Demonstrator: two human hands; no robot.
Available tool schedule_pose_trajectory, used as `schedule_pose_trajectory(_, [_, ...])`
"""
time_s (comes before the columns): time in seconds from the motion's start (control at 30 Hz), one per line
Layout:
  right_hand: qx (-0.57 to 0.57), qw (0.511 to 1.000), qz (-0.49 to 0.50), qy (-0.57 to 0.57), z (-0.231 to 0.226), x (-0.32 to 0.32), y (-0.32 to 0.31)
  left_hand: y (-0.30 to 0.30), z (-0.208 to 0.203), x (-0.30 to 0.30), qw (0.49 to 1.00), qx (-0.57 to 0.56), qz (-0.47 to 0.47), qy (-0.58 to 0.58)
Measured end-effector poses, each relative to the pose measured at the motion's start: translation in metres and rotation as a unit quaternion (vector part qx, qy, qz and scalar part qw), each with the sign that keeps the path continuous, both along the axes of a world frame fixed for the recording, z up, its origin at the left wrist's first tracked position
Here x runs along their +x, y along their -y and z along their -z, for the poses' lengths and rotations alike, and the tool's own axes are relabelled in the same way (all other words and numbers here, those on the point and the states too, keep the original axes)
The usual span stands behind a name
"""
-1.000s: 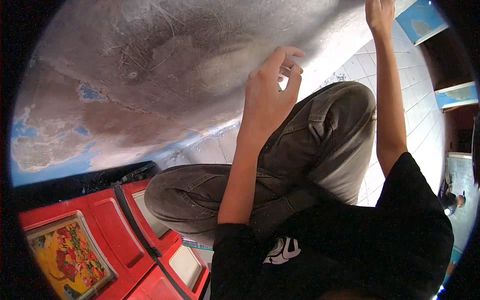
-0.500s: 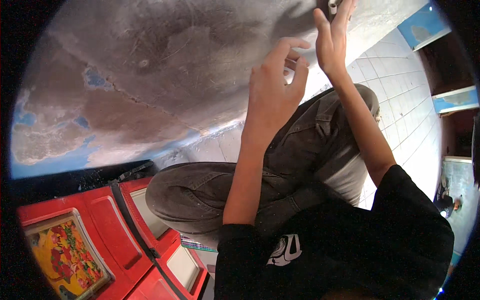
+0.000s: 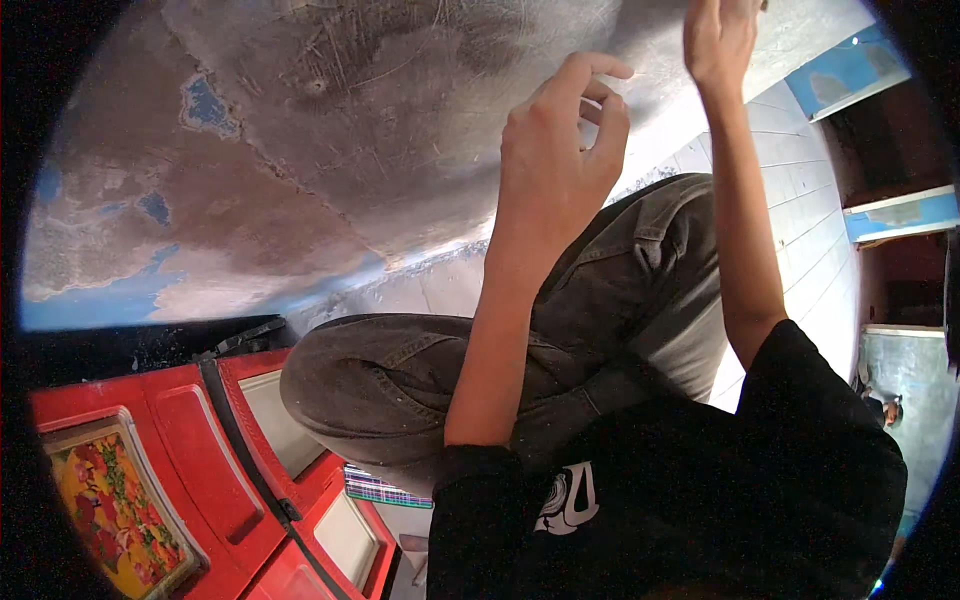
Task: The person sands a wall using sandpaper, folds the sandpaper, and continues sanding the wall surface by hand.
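My left hand (image 3: 565,135) is raised in front of the worn wall (image 3: 390,110). Its fingers are bent and apart, with nothing seen between them. Farther right and higher, my right hand (image 3: 722,45) reaches along the same wall at the upper edge of the view. Its fingertips are cut off there, so what it touches or holds is hidden. A small light-coloured bit of something (image 3: 764,5) shows just beside it, too little to name. The wall is scuffed grey-brown, with patches of peeling blue paint.
My bent legs in dark trousers (image 3: 390,385) lie below my hands, close to the wall's foot. A red cabinet (image 3: 205,440) with a flower-patterned panel stands at lower left. Pale floor tiles (image 3: 800,200) run to blue-framed dark openings (image 3: 890,130) at right.
My right hand has moved up and to the right, partly out of view; the small pale tube beside it no longer shows whole. My left hand stays almost in place.
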State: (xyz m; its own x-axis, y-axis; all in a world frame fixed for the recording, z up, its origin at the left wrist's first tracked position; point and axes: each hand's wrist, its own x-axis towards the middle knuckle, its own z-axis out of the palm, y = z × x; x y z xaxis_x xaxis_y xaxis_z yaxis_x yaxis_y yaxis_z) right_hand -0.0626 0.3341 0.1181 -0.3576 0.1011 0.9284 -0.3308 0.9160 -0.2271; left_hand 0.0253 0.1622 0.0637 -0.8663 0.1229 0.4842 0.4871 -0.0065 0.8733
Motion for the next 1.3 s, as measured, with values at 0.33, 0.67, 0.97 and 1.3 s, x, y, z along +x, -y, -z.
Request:
schedule_pose_trajectory(0.33, [-0.121, 0.991, -0.009, 0.064, 0.048, 0.003, -0.011, -0.007, 0.005, 0.004, 0.999, -0.033, 0.007, 0.014])
schedule_pose_trajectory(0.67, [-0.349, 0.933, -0.06, 0.07, 0.016, -0.022, -0.113, -0.016, 0.008, 0.001, 0.998, -0.057, 0.016, 0.029])
schedule_pose_trajectory(0.97, [-0.306, 0.946, -0.077, 0.073, 0.05, -0.019, -0.076, -0.014, 0.01, 0.004, 0.997, -0.06, 0.015, 0.035])
schedule_pose_trajectory(1.3, [-0.321, 0.931, -0.134, 0.108, 0.041, 0.004, -0.032, -0.014, 0.002, 0.009, 0.999, -0.042, 0.028, 0.018])
